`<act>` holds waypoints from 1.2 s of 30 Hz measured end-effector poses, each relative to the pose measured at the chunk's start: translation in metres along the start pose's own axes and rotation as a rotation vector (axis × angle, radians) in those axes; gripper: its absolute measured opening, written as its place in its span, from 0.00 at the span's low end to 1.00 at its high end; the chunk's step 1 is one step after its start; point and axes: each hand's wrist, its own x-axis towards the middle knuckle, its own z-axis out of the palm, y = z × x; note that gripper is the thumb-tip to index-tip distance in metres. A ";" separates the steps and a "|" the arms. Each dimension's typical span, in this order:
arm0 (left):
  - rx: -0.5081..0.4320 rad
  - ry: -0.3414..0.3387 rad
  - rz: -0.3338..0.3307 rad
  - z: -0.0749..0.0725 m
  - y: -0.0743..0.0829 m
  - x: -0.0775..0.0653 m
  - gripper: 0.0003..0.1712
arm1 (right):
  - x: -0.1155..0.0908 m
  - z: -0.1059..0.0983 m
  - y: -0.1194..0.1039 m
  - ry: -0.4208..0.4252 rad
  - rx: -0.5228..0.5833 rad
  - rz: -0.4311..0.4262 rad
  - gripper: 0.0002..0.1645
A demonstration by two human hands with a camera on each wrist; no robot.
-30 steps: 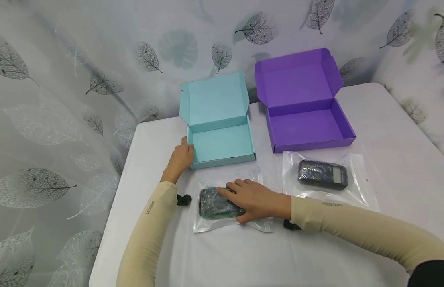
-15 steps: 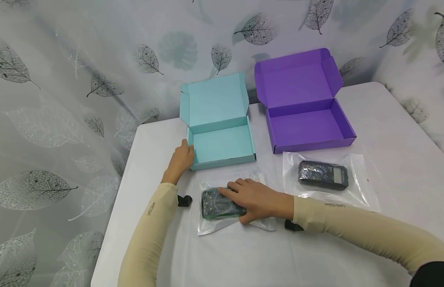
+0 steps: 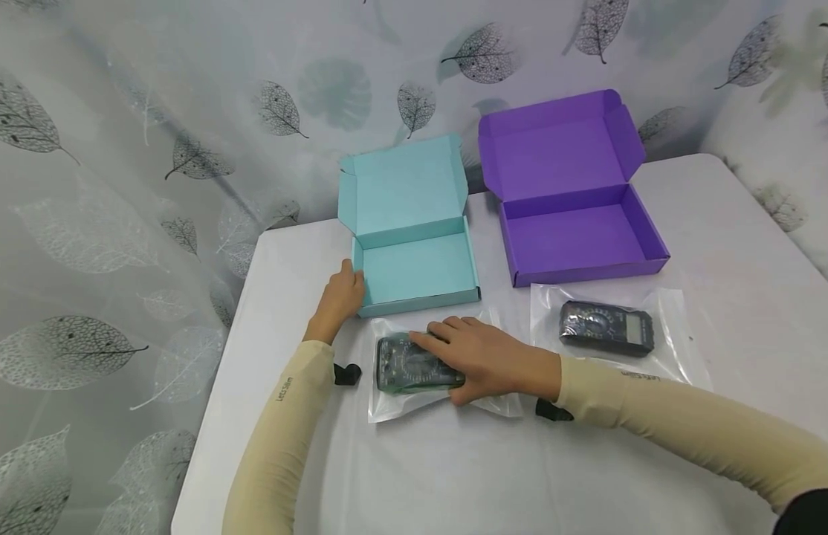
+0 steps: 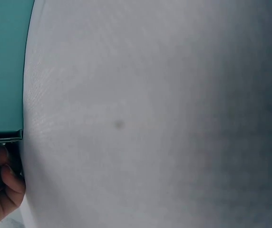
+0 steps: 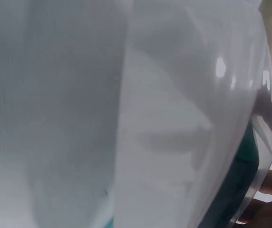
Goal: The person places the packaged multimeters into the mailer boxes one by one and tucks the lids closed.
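Observation:
My left hand (image 3: 340, 296) holds the left side wall of an open teal cardboard box (image 3: 417, 301). Its curled fingers (image 4: 13, 183) show beside the box corner in the left wrist view. With my right hand (image 3: 487, 360) I grip a black multimeter with a green edge (image 3: 407, 365), sealed in a clear plastic bag (image 3: 387, 407), in front of the teal box. My fingers lie over its far side and the thumb along the near side, covering the right end. In the right wrist view the clear bag (image 5: 174, 118) fills much of the picture.
An open purple cardboard box (image 3: 588, 271) stands to the right of the teal one. Before it lies a second black multimeter (image 3: 606, 327) in a clear bag (image 3: 678, 349). A white-covered table (image 3: 467, 475) bears everything, with a leaf-patterned curtain (image 3: 207, 89) behind.
My right hand has shifted the bagged multimeter a little right, then slightly away from me toward the teal box. The left hand stays at the box's side.

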 end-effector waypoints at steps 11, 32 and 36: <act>-0.007 -0.004 -0.004 -0.001 0.000 0.000 0.24 | 0.010 -0.028 0.017 0.107 -0.044 -0.018 0.59; -0.040 0.033 0.022 0.002 -0.003 0.002 0.22 | 0.046 -0.058 0.052 0.084 -0.038 0.058 0.58; -0.040 0.037 0.044 0.002 -0.005 0.001 0.21 | 0.057 -0.063 0.058 0.079 -0.023 0.074 0.57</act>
